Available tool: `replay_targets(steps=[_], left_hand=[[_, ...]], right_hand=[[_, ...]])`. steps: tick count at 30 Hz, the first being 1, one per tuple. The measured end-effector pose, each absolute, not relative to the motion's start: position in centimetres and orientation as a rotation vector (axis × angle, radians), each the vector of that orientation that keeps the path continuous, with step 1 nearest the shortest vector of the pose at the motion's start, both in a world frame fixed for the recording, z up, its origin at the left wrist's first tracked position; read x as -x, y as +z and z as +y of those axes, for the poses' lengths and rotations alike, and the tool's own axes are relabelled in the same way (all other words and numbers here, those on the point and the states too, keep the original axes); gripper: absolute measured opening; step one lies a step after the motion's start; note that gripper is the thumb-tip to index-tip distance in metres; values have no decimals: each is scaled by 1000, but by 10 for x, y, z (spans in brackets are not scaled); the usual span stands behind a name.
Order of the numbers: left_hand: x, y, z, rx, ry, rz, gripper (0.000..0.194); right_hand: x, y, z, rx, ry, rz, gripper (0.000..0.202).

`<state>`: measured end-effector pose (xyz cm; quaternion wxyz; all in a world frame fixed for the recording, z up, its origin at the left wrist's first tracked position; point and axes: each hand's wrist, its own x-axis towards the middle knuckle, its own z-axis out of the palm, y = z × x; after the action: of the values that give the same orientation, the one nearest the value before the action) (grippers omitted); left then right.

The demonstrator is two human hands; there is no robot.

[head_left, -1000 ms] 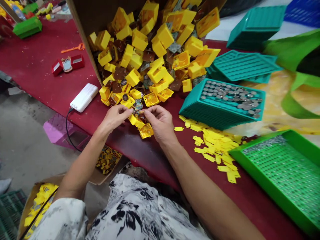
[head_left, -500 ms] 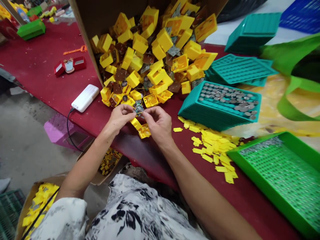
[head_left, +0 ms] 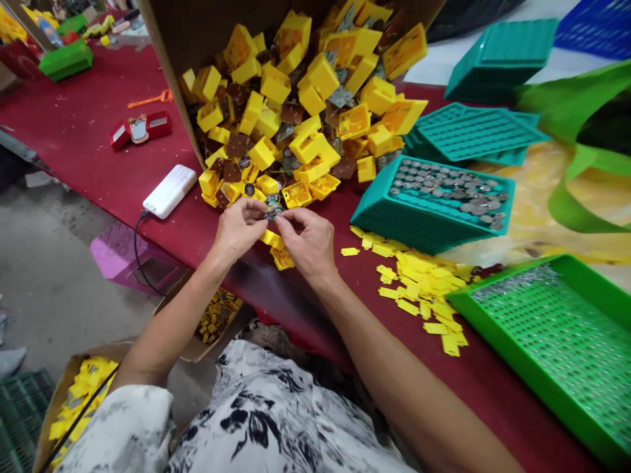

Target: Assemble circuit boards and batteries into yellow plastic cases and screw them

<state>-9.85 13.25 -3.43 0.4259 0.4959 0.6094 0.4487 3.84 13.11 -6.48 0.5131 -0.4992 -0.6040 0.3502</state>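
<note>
Between my two hands is a small grey-green part (head_left: 273,209), perhaps a circuit board; its details are blurred. My left hand (head_left: 241,230) pinches it from the left with thumb and fingers. From the other side my right hand (head_left: 308,240) grips it with thumb and forefinger. A yellow plastic housing (head_left: 280,253) hangs or lies just below my fingers, partly hidden by my right hand. Right behind my hands, a heap of yellow plastic housings (head_left: 308,141) with brown and grey parts and thin wires spills from a cardboard box (head_left: 170,79).
On the red table (head_left: 73,144) lies a white power bank (head_left: 170,190) with a black cable. To the right are teal trays (head_left: 394,217) topped with silver discs, scattered yellow flat pieces (head_left: 419,282) and a green tray (head_left: 522,361) holding small metal pieces.
Both hands stay on the small part, the right hand shifting slightly left and closer to the left one. The yellow housing beneath has tilted and is more covered.
</note>
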Motion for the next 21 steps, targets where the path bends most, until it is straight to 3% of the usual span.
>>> replay_targets(steps=[4,14,21], left_hand=[[99,-35,135,-1332,1123,1606,29],[101,-27,137,-1233,1038,1565,9],[99,-28,136,-1239,1057,1513,10]], right_hand=[[-33,-68,133,1194,844,-1397,19],[-38,-77,139,1127,1011,-1231,30],[-37,-76,137,1115,1040,-1175,29]])
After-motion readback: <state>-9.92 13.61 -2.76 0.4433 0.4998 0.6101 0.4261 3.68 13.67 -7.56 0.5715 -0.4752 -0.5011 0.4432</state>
